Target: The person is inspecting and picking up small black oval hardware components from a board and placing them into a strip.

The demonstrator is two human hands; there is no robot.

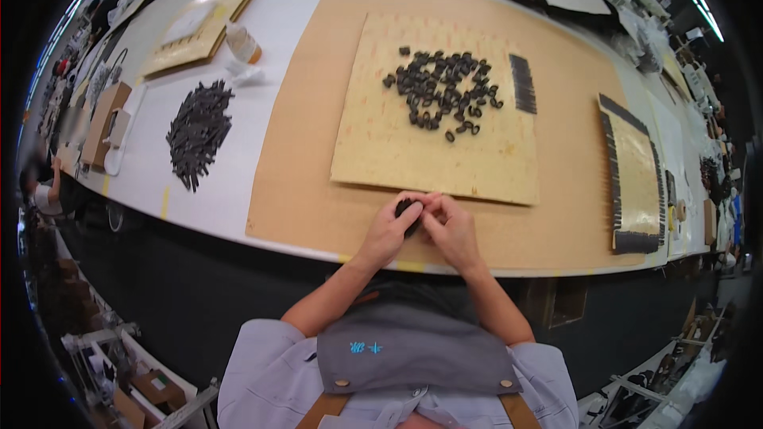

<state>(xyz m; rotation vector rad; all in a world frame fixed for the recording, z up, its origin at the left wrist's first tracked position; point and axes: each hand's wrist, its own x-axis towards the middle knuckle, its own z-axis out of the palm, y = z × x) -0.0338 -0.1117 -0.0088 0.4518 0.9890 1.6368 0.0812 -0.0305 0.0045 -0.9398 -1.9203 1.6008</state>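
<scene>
My left hand [388, 230] is closed around a small bunch of black pieces [408, 214], part of which shows between thumb and fingers. Against it, my right hand [451, 229] is pinched, its fingertips meeting those of the left; whatever lies between them is hidden. Both hands are over the front edge of a yellowish board [433, 167]. On that board lies a loose heap of small black rings [445, 87]. A row of dark strips [523, 83] lines the board's right edge.
Left on the white tabletop lies a pile of dark strips [200, 131]. Behind it are a bottle with amber liquid [242, 44] and another board [230, 28]. A board edged with dark strips [636, 171] lies at right. Tan sheeting [298, 159] covers the table's middle.
</scene>
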